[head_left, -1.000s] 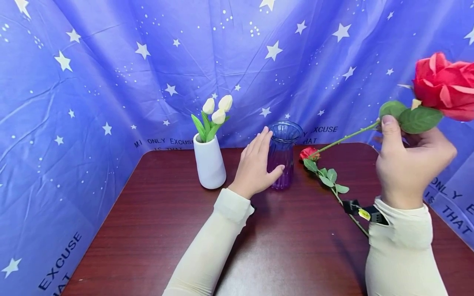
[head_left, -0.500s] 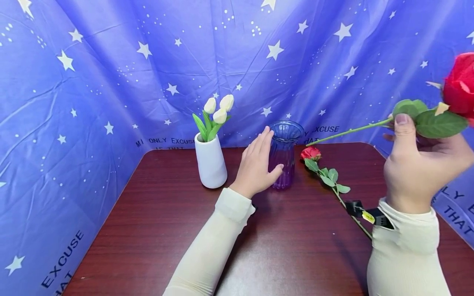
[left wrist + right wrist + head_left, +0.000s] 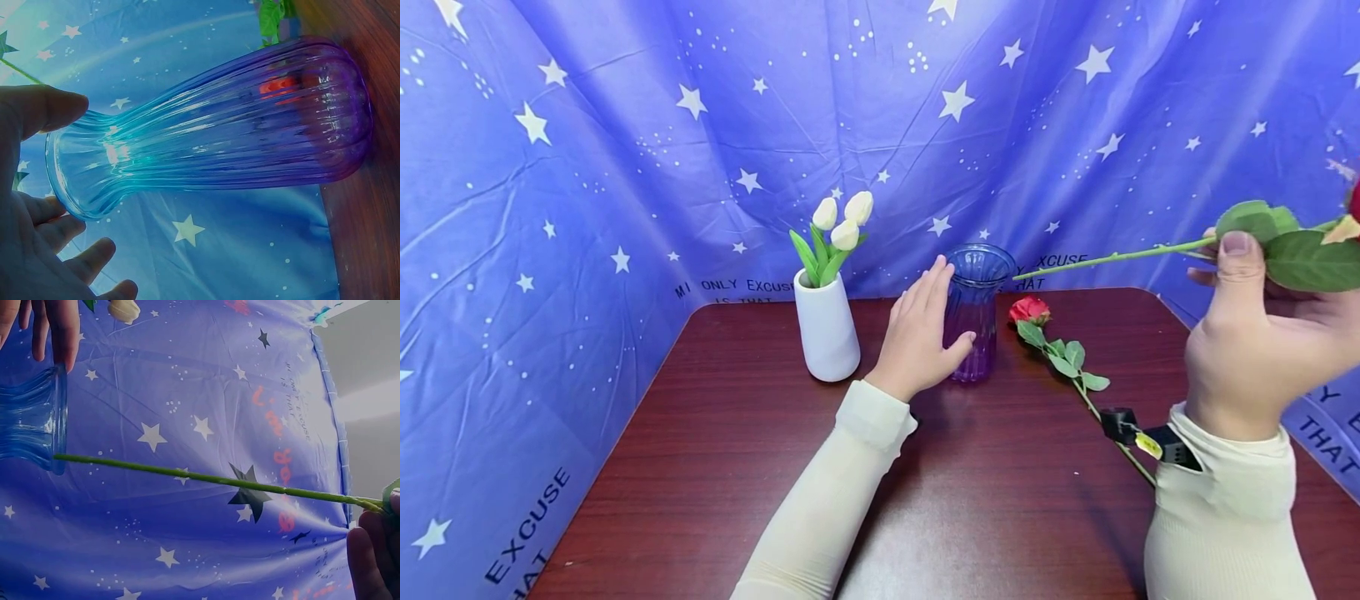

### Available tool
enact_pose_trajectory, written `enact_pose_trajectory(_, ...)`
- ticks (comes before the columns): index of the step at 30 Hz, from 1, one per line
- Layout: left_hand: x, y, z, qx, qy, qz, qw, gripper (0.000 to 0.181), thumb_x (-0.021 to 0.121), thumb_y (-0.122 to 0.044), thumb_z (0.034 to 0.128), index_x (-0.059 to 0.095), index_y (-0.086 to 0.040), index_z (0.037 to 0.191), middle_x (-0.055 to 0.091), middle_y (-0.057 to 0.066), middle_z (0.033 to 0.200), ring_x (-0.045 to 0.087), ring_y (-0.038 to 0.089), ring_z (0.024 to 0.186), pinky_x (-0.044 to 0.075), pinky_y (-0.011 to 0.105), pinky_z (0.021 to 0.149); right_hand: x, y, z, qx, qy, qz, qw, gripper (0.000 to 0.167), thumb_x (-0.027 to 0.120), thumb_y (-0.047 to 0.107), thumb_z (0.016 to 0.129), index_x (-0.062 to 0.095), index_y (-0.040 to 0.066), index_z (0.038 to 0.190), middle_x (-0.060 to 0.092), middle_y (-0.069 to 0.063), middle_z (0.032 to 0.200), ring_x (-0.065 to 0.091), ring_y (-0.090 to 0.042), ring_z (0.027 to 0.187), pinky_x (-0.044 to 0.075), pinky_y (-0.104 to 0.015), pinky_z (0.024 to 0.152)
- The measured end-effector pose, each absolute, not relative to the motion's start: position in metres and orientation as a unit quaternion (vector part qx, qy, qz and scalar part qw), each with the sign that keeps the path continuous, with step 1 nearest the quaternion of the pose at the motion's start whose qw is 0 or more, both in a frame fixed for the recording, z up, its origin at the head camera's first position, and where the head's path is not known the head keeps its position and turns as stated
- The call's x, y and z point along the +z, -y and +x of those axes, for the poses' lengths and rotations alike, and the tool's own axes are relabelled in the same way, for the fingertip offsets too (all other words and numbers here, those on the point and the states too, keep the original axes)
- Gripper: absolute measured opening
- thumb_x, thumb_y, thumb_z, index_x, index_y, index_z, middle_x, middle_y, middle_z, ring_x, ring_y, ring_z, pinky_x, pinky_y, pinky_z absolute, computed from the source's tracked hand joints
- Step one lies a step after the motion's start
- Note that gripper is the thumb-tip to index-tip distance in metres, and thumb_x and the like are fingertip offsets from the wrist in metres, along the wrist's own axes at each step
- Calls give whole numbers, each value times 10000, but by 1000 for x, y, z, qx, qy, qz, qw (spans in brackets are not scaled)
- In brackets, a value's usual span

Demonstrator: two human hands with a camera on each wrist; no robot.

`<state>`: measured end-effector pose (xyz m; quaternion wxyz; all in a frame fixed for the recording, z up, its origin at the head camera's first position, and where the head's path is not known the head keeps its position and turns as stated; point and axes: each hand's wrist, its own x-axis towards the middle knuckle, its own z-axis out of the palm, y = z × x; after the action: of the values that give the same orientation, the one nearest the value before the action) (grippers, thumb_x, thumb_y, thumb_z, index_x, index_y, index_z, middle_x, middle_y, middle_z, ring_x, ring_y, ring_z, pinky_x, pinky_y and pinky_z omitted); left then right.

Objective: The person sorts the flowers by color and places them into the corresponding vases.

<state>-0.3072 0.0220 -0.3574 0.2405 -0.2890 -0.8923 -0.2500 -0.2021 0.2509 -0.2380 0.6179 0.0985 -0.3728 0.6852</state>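
Observation:
A ribbed glass vase, blue at the flared top and purple at the base, stands upright on the table. My left hand rests against its left side with fairly straight fingers; the left wrist view has the thumb by the rim. My right hand pinches a red rose by its green stem just below the leaves, its bloom mostly cut off at the right edge. The stem's tip overlaps the vase's rim in the right wrist view; whether they touch I cannot tell.
A second red rose lies on the table, right of the glass vase, partly hidden by the right wrist's camera. Left of the vase stands a white vase with white tulips. A blue star-patterned curtain surrounds the dark-red table.
My right hand has moved right, drawing the rose's bloom mostly out of view. Its stem tip has risen from beside the lying rose to the vase's rim. My left hand has stayed put.

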Motion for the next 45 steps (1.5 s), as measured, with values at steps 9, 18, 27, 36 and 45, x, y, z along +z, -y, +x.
enact_pose_trajectory(9,-356,-22,-307,-250,895,-286,235,922,703,-424,937,187,-148,1651,150,3,1742,260,267,1572,257,534,1250,-233,-243,-193,698,358,87,615,257,832,-69,798,686,-133,1000,702,-298,866,704,-355,770,608,-321,684)
enact_pose_trajectory(18,-356,-20,-307,-245,896,-287,235,927,701,-426,937,182,-147,1652,152,11,1742,259,252,1571,263,533,1249,-233,-242,-197,699,348,107,616,346,870,-71,751,661,-150,1014,692,-333,876,703,-369,748,610,-337,666)
enact_pose_trajectory(27,-357,-20,-307,-244,894,-289,241,921,703,-415,935,191,-142,1650,176,31,1736,282,273,1562,273,530,1244,-237,-242,-203,680,374,127,618,329,813,-114,763,664,-150,1054,690,-364,891,703,-354,717,610,-333,648)
enact_pose_trajectory(36,-357,-20,-307,-245,894,-288,241,927,710,-409,932,189,-142,1651,175,29,1736,271,249,1565,271,528,1245,-239,-239,-208,638,424,113,632,231,822,-97,759,685,-198,914,723,-327,873,722,-289,667,613,-296,647)
enact_pose_trajectory(45,-355,-21,-306,-246,896,-288,229,924,697,-403,939,172,-150,1656,148,11,1743,264,252,1568,256,524,1253,-241,-235,-211,613,460,104,634,204,803,-96,767,710,-188,924,739,-284,865,734,-254,688,617,-287,681)
